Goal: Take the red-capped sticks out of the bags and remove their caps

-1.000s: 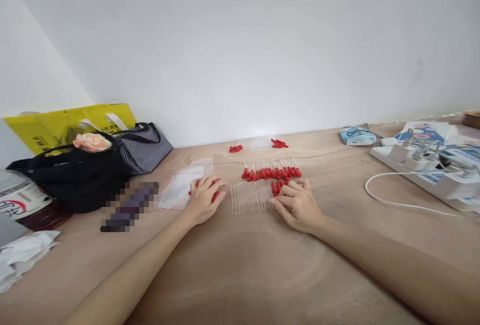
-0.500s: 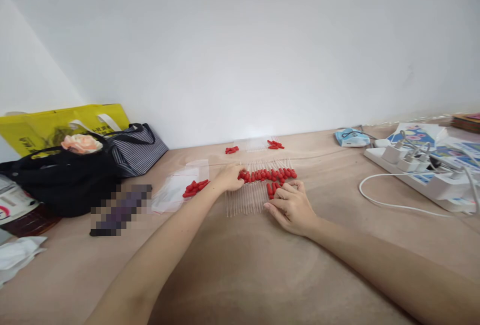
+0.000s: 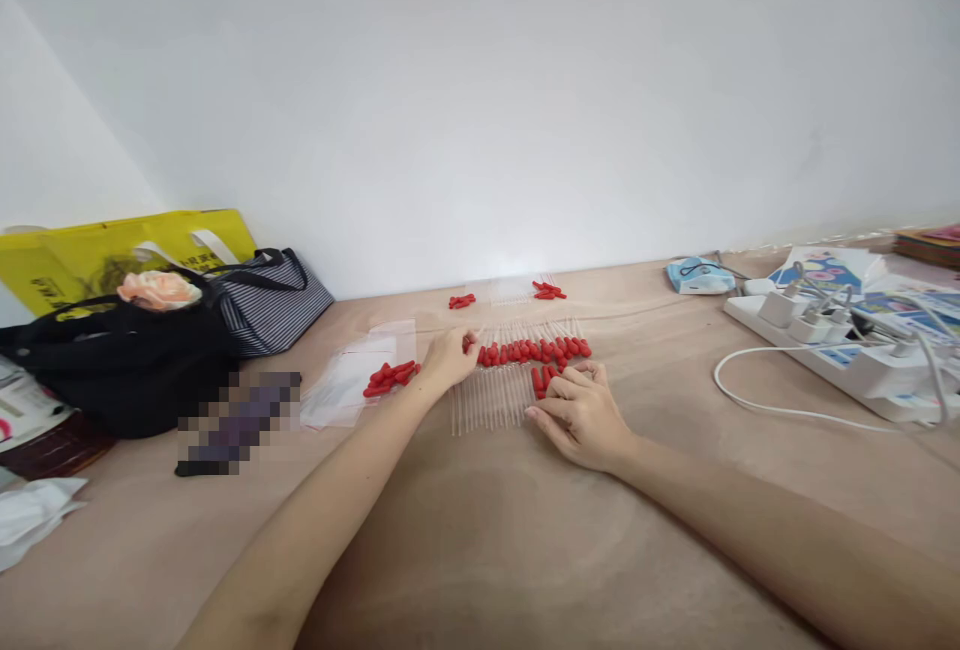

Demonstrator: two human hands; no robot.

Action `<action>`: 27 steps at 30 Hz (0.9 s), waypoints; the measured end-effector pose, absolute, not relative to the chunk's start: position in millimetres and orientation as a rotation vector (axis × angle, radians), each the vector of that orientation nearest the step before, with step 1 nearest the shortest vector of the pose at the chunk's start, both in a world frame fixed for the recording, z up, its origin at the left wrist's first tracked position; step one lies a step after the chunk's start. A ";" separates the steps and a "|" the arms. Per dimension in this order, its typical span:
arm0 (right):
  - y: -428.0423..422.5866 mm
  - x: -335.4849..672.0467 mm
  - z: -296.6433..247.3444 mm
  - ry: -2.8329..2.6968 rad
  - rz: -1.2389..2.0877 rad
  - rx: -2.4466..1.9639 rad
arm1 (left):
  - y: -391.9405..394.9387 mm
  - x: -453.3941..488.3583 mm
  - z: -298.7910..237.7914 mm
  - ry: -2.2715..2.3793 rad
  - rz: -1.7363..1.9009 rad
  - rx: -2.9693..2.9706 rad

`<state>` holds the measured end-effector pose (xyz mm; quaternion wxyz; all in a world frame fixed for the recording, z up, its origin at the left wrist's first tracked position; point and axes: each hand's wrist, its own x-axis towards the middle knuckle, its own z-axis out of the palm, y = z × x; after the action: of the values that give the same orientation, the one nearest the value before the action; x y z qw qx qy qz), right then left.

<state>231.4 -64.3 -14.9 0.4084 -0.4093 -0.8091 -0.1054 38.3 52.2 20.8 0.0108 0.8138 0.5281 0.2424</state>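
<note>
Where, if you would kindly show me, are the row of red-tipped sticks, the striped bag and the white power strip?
Row of red-tipped sticks (image 3: 532, 353): head view, red tips mid-row.
Striped bag (image 3: 264, 317): head view, striped side.
White power strip (image 3: 825, 363): head view, casing near its middle.

Free passage, one: I have bare table (image 3: 472, 540) on the near side, between both forearms (image 3: 367, 475). Two: from my right hand (image 3: 585, 418) across to the looped white cable (image 3: 780, 411). Obstacles: power strip (image 3: 862, 370), far right; black bag (image 3: 135, 365), left; clear sticks (image 3: 487, 398) and red pieces (image 3: 534, 351), beside my left hand (image 3: 451, 357); wall (image 3: 480, 110), beyond.
</note>
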 end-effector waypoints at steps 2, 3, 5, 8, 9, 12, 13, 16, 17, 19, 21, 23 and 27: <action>-64.3 231.7 -15.0 -2.021 -0.267 -1.031 | 40.0 32.1 25.1 1.683 0.857 2.514; -64.3 232.0 -14.9 -1.999 -0.277 -1.038 | 31.4 27.8 26.9 1.671 0.910 2.516; -64.4 232.6 -14.2 -1.942 -0.319 -1.058 | 10.5 17.4 28.0 1.545 1.048 2.569; -65.2 232.0 -12.4 -1.936 -0.406 -1.051 | -22.9 2.6 21.6 1.202 1.141 2.718; -65.6 230.8 -12.1 -1.971 -0.427 -1.029 | -32.4 -0.9 17.9 1.090 1.142 2.756; -66.4 224.7 -13.1 -2.102 -0.437 -0.930 | -51.6 -5.6 7.1 0.885 1.146 2.802; -66.4 222.1 -14.0 -2.130 -0.427 -0.902 | -55.0 -5.3 4.6 0.852 1.145 2.803; -66.1 215.6 -16.5 -2.176 -0.394 -0.871 | -58.6 -1.8 1.6 0.804 1.123 2.794; -66.1 214.2 -16.9 -2.187 -0.386 -0.872 | -58.5 -0.3 1.7 0.807 1.117 2.789; -66.5 212.8 -16.7 -2.204 -0.375 -0.871 | -57.0 2.2 2.4 0.827 1.091 2.799; -67.3 212.5 -15.8 -2.211 -0.369 -0.862 | -54.9 3.8 2.6 0.850 1.059 2.833; -68.4 212.9 -14.9 -2.214 -0.362 -0.838 | -53.2 4.4 2.1 0.830 1.033 2.875; -70.6 213.9 -13.8 -2.221 -0.344 -0.771 | -53.9 3.5 1.4 0.745 1.015 2.920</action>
<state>213.9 -70.6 -13.8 0.3735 -0.3011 -0.8671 -0.1342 3.5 -53.9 1.4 -0.0191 0.9181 0.2343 0.3192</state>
